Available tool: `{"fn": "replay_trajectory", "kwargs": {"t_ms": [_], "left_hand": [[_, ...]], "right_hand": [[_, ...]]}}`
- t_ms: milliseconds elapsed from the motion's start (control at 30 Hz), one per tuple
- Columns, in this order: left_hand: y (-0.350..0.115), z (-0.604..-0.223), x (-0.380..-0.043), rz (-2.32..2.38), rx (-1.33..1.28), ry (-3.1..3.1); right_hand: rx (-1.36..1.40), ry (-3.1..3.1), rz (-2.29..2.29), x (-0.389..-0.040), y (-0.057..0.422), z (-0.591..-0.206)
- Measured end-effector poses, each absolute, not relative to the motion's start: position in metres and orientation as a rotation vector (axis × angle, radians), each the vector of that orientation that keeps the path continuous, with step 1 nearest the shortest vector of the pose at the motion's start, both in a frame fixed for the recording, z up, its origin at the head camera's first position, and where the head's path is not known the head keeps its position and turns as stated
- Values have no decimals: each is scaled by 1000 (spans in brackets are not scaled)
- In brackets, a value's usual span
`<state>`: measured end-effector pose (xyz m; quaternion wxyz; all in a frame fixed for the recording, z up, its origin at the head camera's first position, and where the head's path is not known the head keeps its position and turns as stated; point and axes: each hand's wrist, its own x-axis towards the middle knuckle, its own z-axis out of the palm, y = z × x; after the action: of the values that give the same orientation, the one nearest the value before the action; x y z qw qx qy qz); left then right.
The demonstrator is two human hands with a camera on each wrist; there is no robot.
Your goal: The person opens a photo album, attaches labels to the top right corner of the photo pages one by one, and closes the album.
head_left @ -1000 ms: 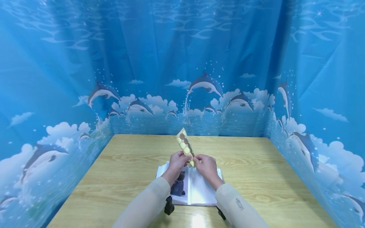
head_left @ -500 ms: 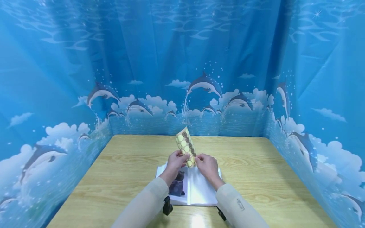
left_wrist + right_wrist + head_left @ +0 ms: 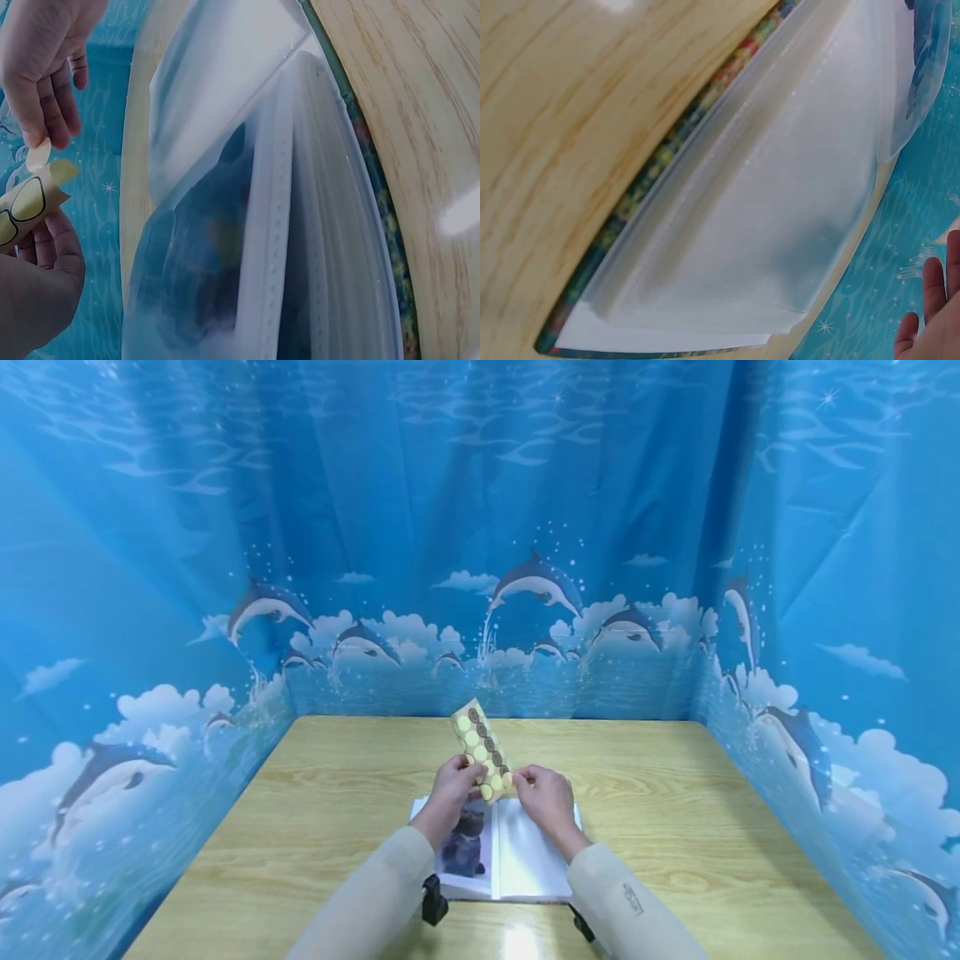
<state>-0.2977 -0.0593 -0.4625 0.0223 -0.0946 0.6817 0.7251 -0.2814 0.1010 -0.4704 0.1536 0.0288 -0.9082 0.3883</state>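
Note:
A sheet of round yellow stickers (image 3: pixel 480 747), with a row of dark circles along one side, is raised above an open album (image 3: pixel 528 852). My left hand (image 3: pixel 450 792) grips the sheet near its lower end, thumb on its face. In the left wrist view the sheet's end curls beside that hand. My right hand (image 3: pixel 546 793) pinches a small round yellow sticker (image 3: pixel 38 154) between thumb and fingertip, just off the sheet's edge. The right wrist view shows only a few fingers of the right hand, with the sticker out of sight.
The album has clear plastic sleeves, with a picture of a dark furry animal (image 3: pixel 465 843) on the left page and a white right page. It lies on a wood-grain table (image 3: pixel 315 827). A blue dolphin-print curtain (image 3: pixel 375 527) surrounds the table at the back and sides.
The sheet has turned its face more towards me and shifted left with my left hand. A yellow sticker now shows at my right fingertips, apart from the sheet; that hand has barely moved.

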Motion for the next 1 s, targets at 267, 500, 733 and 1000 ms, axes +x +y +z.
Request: {"fn": "replay_trajectory", "kwargs": {"t_ms": [267,500,733,1000], "left_hand": [[-66,-461,-297,2254,-283,2084],[-82,-458,-300,2219,-280,2152],[-122,-452,-303,2217,-306,2188],[-185,-452,-297,2183,-315,2100]], "right_hand": [[75,-2604,1127,-279,103,-471],[88,-2610,1114,-277,106,-471],[118,-2586,1083,-276,110,-473],[148,-2580,1067,-274,114,-476]]}}
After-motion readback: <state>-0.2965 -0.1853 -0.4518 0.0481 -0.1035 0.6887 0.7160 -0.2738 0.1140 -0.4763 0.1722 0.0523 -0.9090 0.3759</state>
